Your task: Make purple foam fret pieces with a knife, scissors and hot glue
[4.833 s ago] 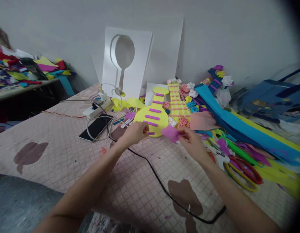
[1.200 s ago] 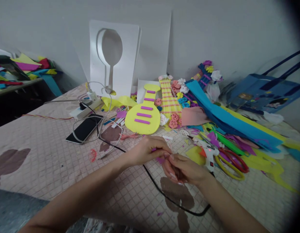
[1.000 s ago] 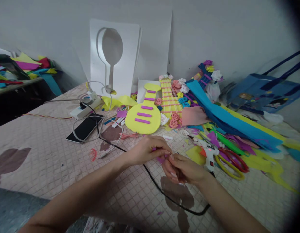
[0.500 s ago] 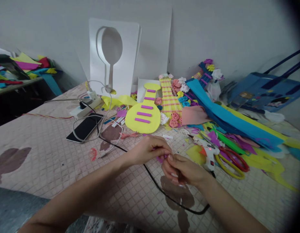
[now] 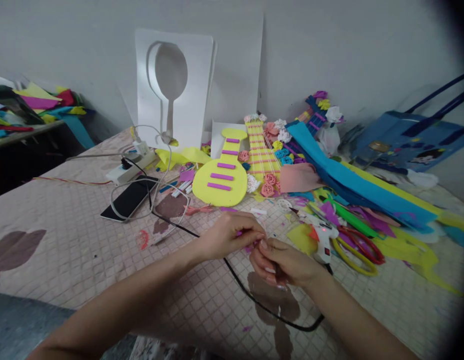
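My left hand (image 5: pixel 232 234) and my right hand (image 5: pixel 282 260) meet fingertip to fingertip above the table. Both are closed on a small piece of purple paper (image 5: pixel 249 248), which my fingers mostly hide. Just beyond them lies a yellow guitar-shaped cutout (image 5: pixel 221 186) with purple strips across its body and neck. Behind it leans a second yellow guitar (image 5: pixel 260 145) with white strings and paper roses along its edge. A white glue gun (image 5: pixel 324 240) with a small red light rests to the right of my right hand.
Scissors (image 5: pixel 355 265) with red and yellow handles lie at right among paper scraps and a long blue strip (image 5: pixel 352 182). A black cable (image 5: pixel 247 296) runs beneath my hands. At left are a phone (image 5: pixel 128 200) and a power strip (image 5: pixel 130 167). A blue bag (image 5: pixel 415 140) stands back right.
My fingers have shifted only slightly around the purple paper. The whole view has moved a little, and nothing else on the table differs.
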